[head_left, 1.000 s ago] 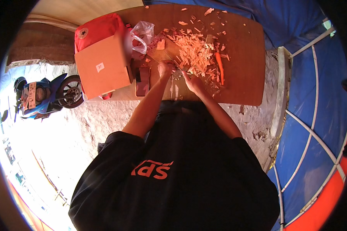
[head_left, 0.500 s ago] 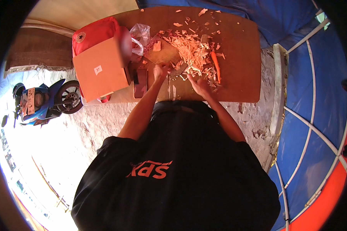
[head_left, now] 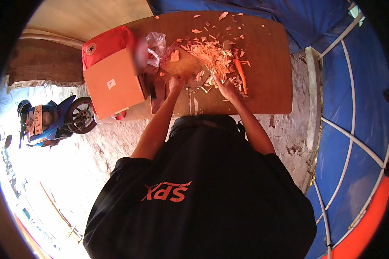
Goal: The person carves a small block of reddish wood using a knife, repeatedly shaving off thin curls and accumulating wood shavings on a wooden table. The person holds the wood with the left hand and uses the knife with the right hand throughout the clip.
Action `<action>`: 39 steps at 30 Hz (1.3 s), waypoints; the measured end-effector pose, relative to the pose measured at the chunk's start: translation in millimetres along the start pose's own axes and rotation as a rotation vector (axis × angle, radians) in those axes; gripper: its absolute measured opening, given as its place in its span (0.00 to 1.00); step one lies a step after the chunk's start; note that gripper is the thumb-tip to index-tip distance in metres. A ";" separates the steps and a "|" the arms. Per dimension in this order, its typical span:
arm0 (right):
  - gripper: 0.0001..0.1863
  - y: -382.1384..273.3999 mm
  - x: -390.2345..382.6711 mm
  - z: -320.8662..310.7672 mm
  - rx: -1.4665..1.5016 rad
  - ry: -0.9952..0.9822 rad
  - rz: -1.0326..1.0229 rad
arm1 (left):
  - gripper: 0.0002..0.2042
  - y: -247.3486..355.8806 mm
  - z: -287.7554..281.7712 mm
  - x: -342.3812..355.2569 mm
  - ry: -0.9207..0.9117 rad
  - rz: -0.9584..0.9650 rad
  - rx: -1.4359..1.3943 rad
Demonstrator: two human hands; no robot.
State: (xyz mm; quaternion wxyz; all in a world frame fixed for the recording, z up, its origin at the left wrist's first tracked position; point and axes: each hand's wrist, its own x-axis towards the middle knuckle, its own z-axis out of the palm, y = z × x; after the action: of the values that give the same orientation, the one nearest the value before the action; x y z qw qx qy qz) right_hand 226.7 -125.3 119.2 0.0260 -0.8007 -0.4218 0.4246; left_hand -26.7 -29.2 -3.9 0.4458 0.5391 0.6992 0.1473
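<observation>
My left hand (head_left: pixel 176 82) is closed at the near edge of a yellowish cutting board (head_left: pixel 181 64). It seems to grip a wide-bladed knife (head_left: pixel 193 81), whose grey blade points right toward my other hand; the handle is hidden. Some pale pieces lie on or against the blade. My right hand (head_left: pixel 227 88) has its fingers stretched out, the tips touching the near side of a heap of pale orange, stick-like shreds (head_left: pixel 218 58). A slender, bright orange, carrot-like piece (head_left: pixel 240 74) lies right of the heap.
A cardboard box (head_left: pixel 114 84), a red bag (head_left: pixel 110 43) and a clear plastic bag (head_left: pixel 156 43) occupy the left of the brown table (head_left: pixel 268 82). A dark phone (head_left: pixel 158 97) lies near its front edge. Scraps dot the far side. A motorbike (head_left: pixel 52 116) stands at left.
My right hand has moved up against the heap of shreds. My left hand and the knife have shifted slightly left, with more pieces at the blade. The whole view has tilted a little.
</observation>
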 end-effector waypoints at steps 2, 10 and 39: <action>0.56 -0.5 -4.1 4.5 -0.008 0.080 -0.106 | 0.15 0.2 -0.4 2.5 -0.032 -0.028 0.044; 0.51 1.2 10.1 -34.5 0.052 -0.034 0.049 | 0.12 19.4 -8.0 -11.7 -0.006 -0.020 0.069; 0.50 78.7 -43.9 -13.7 0.394 0.019 0.190 | 0.13 127.9 72.3 -59.7 0.000 0.227 0.398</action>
State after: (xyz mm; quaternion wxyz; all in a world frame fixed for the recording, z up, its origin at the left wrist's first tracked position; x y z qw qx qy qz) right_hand 275.2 -202.2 125.4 0.1458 -0.8202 -0.2532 0.4918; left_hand 110.8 -53.9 71.3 0.3112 0.6916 0.6494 0.0556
